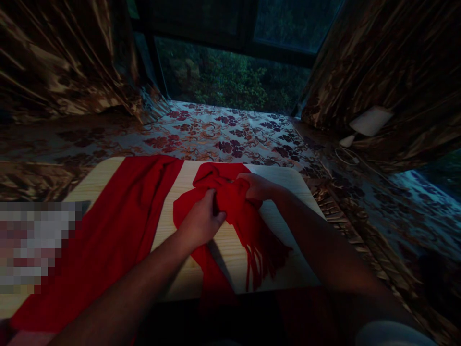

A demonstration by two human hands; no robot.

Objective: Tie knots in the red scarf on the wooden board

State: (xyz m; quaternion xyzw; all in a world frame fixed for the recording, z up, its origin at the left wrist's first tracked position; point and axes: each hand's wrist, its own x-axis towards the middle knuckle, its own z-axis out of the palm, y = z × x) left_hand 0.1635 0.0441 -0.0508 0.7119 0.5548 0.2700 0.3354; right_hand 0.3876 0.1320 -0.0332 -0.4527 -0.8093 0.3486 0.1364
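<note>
A red scarf point(247, 216) with a fringed end lies bunched and looped on a pale wooden table point(173, 250). My left hand point(205, 221) is closed on the loop's near left side, thumb and fingers pinching the fabric. At the upper right of the bundle, my right hand point(257, 186) grips the scarf, its fingertips partly hidden in the folds. The fringe hangs toward the near right, and another strip of the scarf runs down over the table's front edge. Left of my left arm, a second red cloth point(118, 221) is laid flat across the table.
Beyond the table is a sill with a floral cover point(230, 129) below a window. Patterned curtains point(65, 62) hang on both sides. A small white lamp point(370, 120) with a cord stands at the right. A blurred-out patch covers the table's left side.
</note>
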